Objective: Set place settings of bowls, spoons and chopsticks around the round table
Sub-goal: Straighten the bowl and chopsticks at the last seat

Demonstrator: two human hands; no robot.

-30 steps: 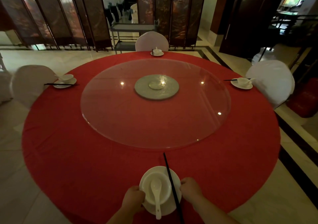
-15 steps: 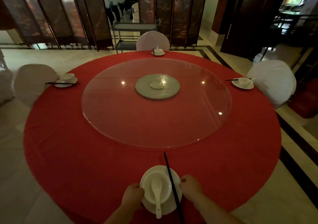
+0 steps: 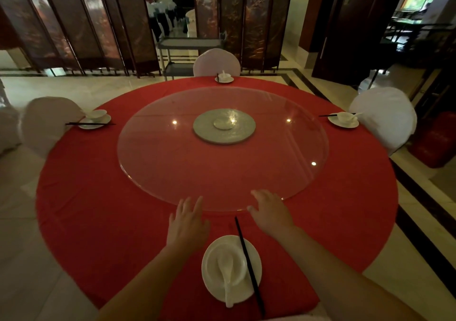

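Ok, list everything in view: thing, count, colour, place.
Table: one, red cloth, fills the middle.
Glass turntable: one, clear, centred on the table.
Disc: one, grey, under the turntable's centre.
Plates: four, white, at the near, left, far and right edges.
Bowls: four, white, one on each plate.
Spoons: at least three, white, in bowls; the left one is unclear.
Chopsticks: four sets, black, one at each plate.
Chairs: three at the table, white covers, left, far, right.
Folding screens: two runs, dark, behind the table.
Trolley: one, grey, behind the far chair.
Left hand: open, at the turntable's near rim.
Right hand: open, beside it.
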